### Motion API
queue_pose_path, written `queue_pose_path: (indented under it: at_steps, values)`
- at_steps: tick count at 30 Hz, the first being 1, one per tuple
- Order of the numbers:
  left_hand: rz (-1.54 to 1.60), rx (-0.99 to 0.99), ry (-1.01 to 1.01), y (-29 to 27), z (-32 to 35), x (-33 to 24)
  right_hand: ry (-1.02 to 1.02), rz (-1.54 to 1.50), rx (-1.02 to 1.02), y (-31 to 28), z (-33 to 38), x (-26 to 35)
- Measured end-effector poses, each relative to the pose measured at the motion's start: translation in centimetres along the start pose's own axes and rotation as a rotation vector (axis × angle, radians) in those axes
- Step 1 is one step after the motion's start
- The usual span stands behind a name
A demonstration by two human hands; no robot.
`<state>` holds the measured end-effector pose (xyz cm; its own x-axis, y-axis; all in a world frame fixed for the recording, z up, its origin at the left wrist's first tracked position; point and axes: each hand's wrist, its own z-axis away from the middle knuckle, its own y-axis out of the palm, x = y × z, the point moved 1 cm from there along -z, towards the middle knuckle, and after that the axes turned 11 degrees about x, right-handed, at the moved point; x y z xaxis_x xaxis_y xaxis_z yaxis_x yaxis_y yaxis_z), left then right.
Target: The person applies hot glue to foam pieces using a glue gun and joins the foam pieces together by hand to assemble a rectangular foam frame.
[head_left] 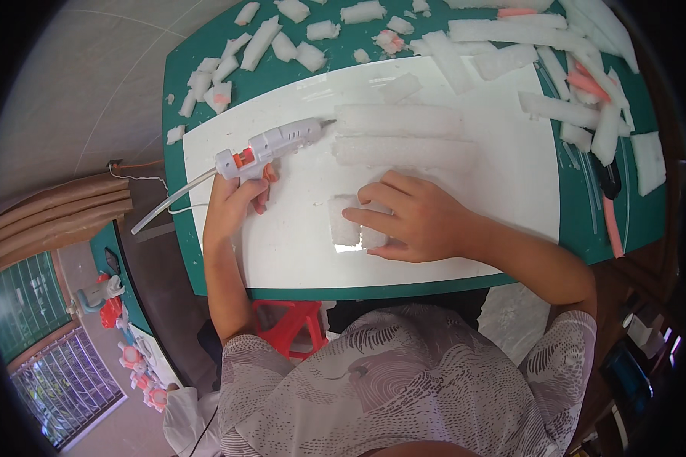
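Glossy white plastic glue gun (274,143), rough white foam strips (400,120), smooth glossy board (297,244)

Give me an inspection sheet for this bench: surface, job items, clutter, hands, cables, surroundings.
Surface: white board on a green table.
Job's things: white glue gun, nozzle toward two long foam strips; small foam block.
Clutter: foam offcuts along the far edge, pink pieces at right.
Hands: left hand grips the glue gun; right hand presses on the small foam block.
Cables: glue gun cord runs off left.
Surroundings: red stool under the table.
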<state>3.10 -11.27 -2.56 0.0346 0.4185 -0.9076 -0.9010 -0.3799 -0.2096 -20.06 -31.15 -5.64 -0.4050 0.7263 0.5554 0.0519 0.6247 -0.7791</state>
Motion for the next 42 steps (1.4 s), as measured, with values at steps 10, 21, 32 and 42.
queue_pose_path:
  at_steps: [10, 21, 32, 42]
  values:
    - [0.035, 0.192, 0.18, -0.6, -0.4, -3.7, -0.029, 0.031, 0.013, 0.3, 0.4, -0.3]
    - [-0.428, 0.328, 0.013, 6.1, -5.6, -9.2, -0.06, 0.098, -0.039, 1.1, 0.7, -0.2]
    - [-0.324, 0.33, 0.091, 6.8, -6.5, -10.0, -0.088, 0.138, -0.097, 1.6, 0.8, -0.5]
    - [-0.348, 0.332, 0.097, 7.2, -7.5, -9.5, -0.088, 0.115, -0.089, 1.5, 0.9, -0.5]
